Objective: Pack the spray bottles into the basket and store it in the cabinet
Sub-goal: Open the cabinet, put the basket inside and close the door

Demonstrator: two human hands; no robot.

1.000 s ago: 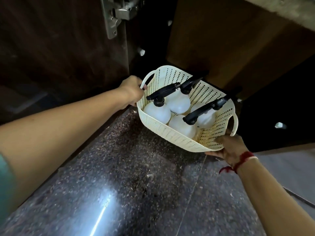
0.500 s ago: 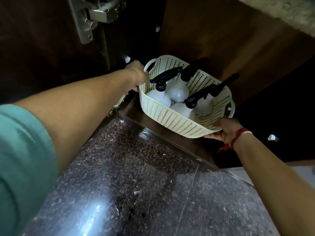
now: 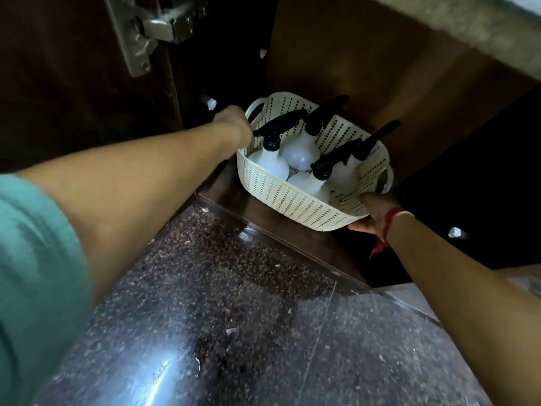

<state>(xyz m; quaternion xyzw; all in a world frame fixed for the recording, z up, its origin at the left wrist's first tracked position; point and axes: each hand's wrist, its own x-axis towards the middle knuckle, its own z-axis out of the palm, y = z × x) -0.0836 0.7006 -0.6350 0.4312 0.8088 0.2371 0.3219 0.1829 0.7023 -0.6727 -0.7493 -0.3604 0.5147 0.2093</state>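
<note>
A cream perforated basket [image 3: 289, 203] sits partly inside the dark wooden cabinet [image 3: 366, 83], over its bottom board. Several white spray bottles [image 3: 270, 164] with black trigger heads stand upright inside the basket. My left hand [image 3: 234, 124] grips the basket at its left handle. My right hand [image 3: 373, 213], with a red thread at the wrist, holds the basket's near right rim just below the right handle. The fingers of both hands are mostly hidden behind the basket.
The open cabinet door [image 3: 73, 68] with its metal hinge [image 3: 146, 27] stands to the left. A stone counter edge [image 3: 483, 33] overhangs at the top right. Speckled granite floor [image 3: 234, 317] lies in front, with the cabinet's bottom lip [image 3: 281, 232] at its edge.
Both hands have carried the basket forward from above the floor into the cabinet opening, and it now sits deeper and lower over the bottom board.
</note>
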